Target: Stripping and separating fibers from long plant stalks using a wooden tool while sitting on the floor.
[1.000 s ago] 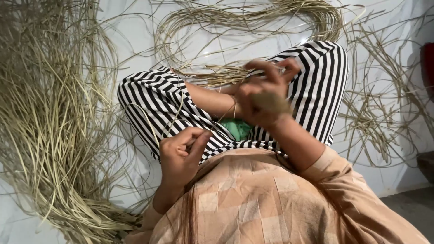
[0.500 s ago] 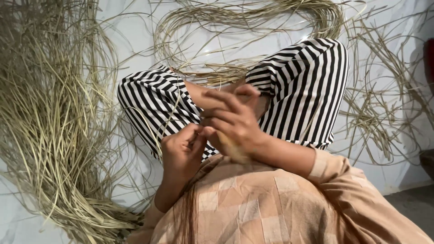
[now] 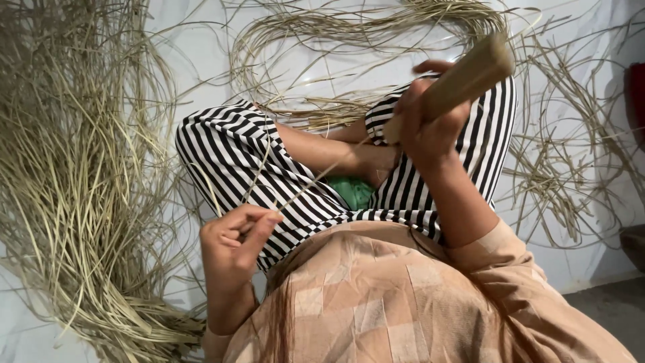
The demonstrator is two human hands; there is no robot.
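I sit cross-legged in black-and-white striped trousers [image 3: 228,144] and a peach top. My left hand [image 3: 232,245] pinches one end of a thin pale cane strip [image 3: 316,180] in front of my left knee. The strip runs taut up and to the right to my right hand [image 3: 426,128]. That hand is raised over my right knee and grips a tan wooden stick-like tool [image 3: 463,77], which points up and to the right and is blurred. A green cloth [image 3: 353,190] shows in my lap between the legs.
A thick heap of dry cane strips [image 3: 74,181] covers the white floor at the left. A looped bundle of strips [image 3: 376,27] lies beyond my knees, and loose tangled strips [image 3: 557,161] spread at the right. A dark red object [image 3: 636,101] stands at the right edge.
My right hand has swung from next to my left hand up and to the right with the wooden tool, drawing the strip taut. My left hand has dropped lower and to the left.
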